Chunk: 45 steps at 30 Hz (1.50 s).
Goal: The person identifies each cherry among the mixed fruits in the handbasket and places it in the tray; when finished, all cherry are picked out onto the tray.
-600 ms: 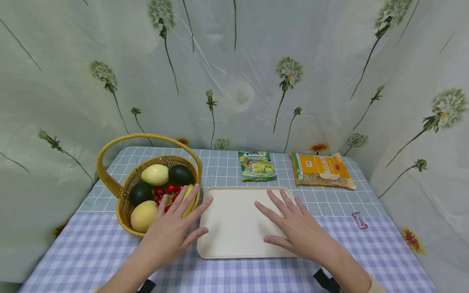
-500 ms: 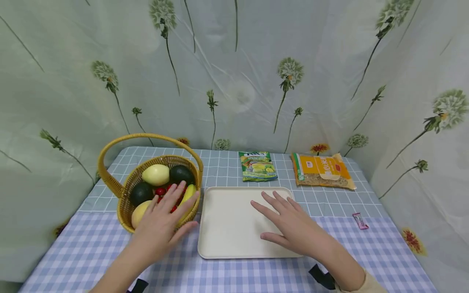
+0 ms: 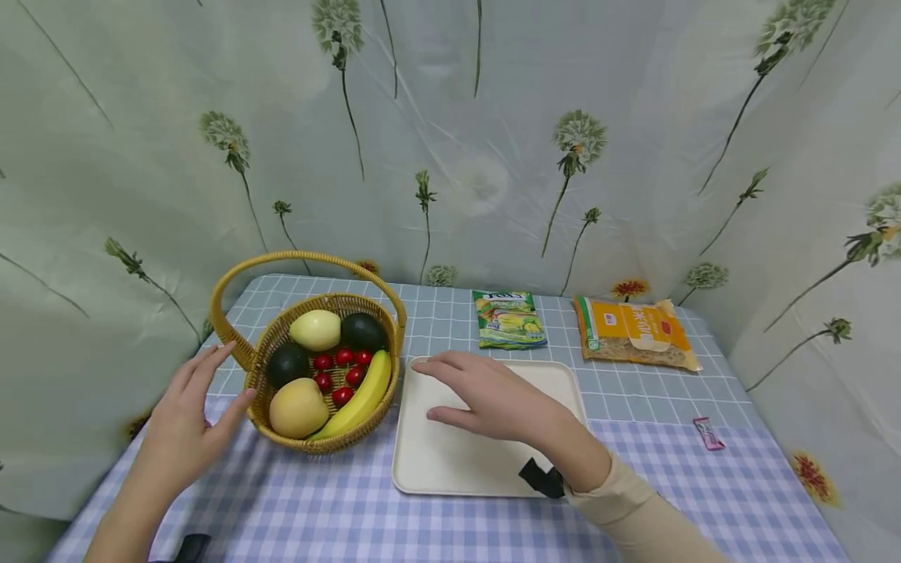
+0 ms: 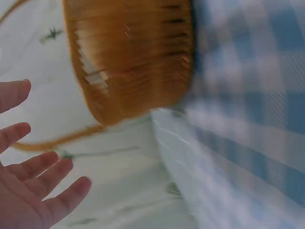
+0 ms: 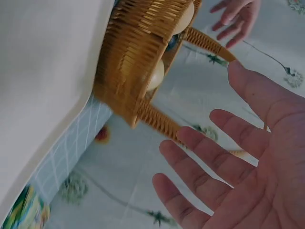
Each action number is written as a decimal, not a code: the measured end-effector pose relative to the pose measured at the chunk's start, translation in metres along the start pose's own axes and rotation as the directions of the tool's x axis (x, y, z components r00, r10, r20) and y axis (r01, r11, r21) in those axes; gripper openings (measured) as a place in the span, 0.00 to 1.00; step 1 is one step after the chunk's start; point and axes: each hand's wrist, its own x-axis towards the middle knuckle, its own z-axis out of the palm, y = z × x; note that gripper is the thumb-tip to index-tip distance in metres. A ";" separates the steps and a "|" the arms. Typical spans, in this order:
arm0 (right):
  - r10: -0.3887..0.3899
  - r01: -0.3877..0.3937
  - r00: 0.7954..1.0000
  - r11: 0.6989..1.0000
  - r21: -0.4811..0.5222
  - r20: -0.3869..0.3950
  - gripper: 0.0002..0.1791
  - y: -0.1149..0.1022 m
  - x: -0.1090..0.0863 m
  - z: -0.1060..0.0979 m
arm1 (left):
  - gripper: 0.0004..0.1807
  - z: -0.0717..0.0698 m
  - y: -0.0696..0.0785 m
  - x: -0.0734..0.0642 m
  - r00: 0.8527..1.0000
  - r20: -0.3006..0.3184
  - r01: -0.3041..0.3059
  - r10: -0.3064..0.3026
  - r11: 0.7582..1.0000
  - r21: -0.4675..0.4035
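Note:
A wicker basket [image 3: 323,447] with a tall arched handle stands at the left of the table. Inside lie a banana [image 3: 364,396], a round yellow fruit [image 3: 299,408], a pale yellow fruit [image 3: 315,330], two dark green fruits [image 3: 363,332] and several small red fruits [image 3: 342,396]. My left hand [image 3: 184,426] is just left of the basket, fingers spread, holding nothing. Above the white tray [image 3: 450,467], my right hand [image 3: 486,395] hovers with its fingers extended and nothing in them. The right wrist view shows its palm facing the basket.
Behind the tray lies a green snack packet [image 3: 510,320]. An orange-and-clear food bag [image 3: 637,334] is at the back right, and a small pink wrapped candy [image 3: 708,434] lies at the right. A floral curtain [image 3: 479,156] closes off the back.
My left hand has moved left, from over the basket's front to its outer left side. My right hand has shifted left over the tray. The head view has turned slightly left.

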 end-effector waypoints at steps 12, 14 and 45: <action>-0.026 0.018 0.992 0.997 0.069 0.125 0.27 -0.011 0.080 0.010 | 0.44 0.012 -0.039 -0.003 0.956 0.223 0.241 -0.188 0.940 -0.240; -0.033 0.024 0.989 0.997 0.067 0.144 0.26 -0.012 0.090 0.012 | 0.44 0.015 -0.040 -0.004 0.934 0.289 0.297 -0.208 0.905 -0.306; 0.193 -0.170 0.847 0.981 -0.091 0.496 0.25 -0.028 0.207 0.021 | 0.39 0.031 -0.036 -0.013 0.871 0.376 0.484 -0.316 0.685 -0.545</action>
